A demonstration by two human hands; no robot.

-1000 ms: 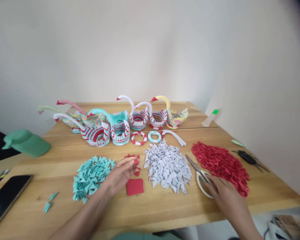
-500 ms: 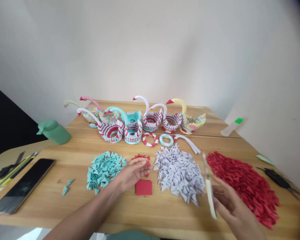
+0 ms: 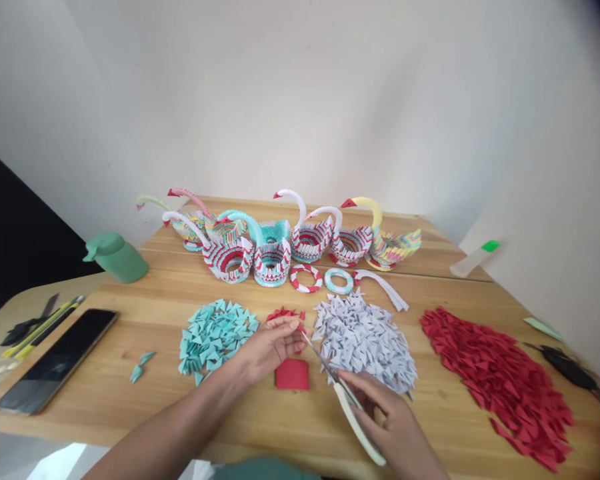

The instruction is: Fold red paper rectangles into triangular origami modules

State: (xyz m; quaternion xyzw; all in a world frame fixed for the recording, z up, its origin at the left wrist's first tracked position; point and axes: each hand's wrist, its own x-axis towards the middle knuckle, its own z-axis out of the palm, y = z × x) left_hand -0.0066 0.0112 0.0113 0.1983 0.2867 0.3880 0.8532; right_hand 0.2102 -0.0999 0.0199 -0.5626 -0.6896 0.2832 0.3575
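My left hand [image 3: 274, 345] is closed in a pinch over the middle of the table, with a small red paper piece [image 3: 301, 327] at its fingertips, mostly covered by them. Scissors [image 3: 349, 415] with long white handles are gripped in my right hand [image 3: 387, 417]. Their blades point up and left, the tips at my left fingertips. Below my left hand lies a flat red paper rectangle [image 3: 293, 375], and just behind the hand are some red folded pieces [image 3: 283, 313]. Whether the blades touch the red piece is too small to tell.
Heaps of teal [image 3: 215, 337], pale lilac [image 3: 365, 343] and red triangles [image 3: 500, 387] spread across the wooden table. Several paper swans [image 3: 273, 263] and two rings [image 3: 306, 279] stand behind. A phone [image 3: 57, 360] and green jug [image 3: 117, 259] are left; black-handled tool [image 3: 569, 368] right.
My right hand has carried the scissors leftward from beside the red heap, turning the blades toward my left fingertips. My left hand keeps its pinch. The view has shifted slightly.
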